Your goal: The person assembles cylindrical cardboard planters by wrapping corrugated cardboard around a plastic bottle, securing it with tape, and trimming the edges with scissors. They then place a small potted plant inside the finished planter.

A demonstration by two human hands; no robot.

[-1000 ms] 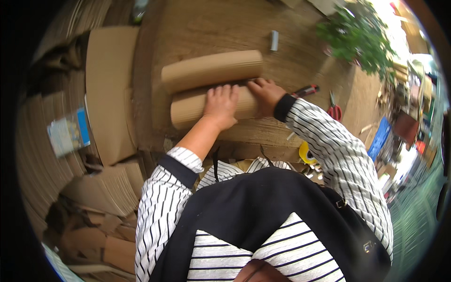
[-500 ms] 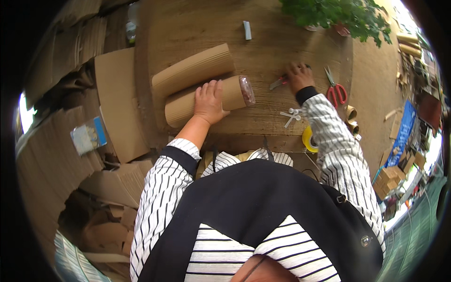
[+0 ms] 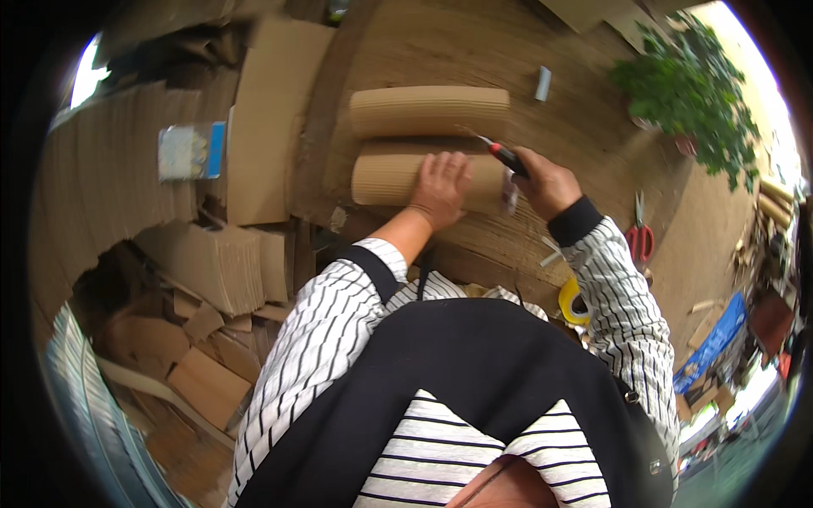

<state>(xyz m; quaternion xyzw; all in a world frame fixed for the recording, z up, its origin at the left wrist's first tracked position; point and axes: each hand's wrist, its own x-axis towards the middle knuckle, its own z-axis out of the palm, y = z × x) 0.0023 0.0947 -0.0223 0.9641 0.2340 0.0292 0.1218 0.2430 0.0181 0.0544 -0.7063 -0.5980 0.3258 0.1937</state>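
Two rolls of corrugated cardboard lie side by side on the wooden table, the far roll (image 3: 428, 112) just beyond the near roll (image 3: 385, 176). My left hand (image 3: 440, 190) rests flat on top of the near roll, its fingers stretched over it. Clear plastic wrapping (image 3: 510, 193) shows at that roll's right end, partly behind my right hand. My right hand (image 3: 549, 184) is closed around a black and red utility knife (image 3: 506, 157). The knife's metal tip points left, over the gap between the rolls near their right ends.
Red-handled scissors (image 3: 642, 241), yellow tape (image 3: 574, 300) and a small white strip (image 3: 543, 83) lie on the table (image 3: 584, 127). A leafy plant (image 3: 690, 102) stands at the far right. Cardboard sheets (image 3: 279, 118) and stacked cardboard (image 3: 102, 169) fill the left side.
My right hand has picked up the utility knife and brought it left to the rolls. My left hand stays on the near roll. The whole view has turned and shifted.
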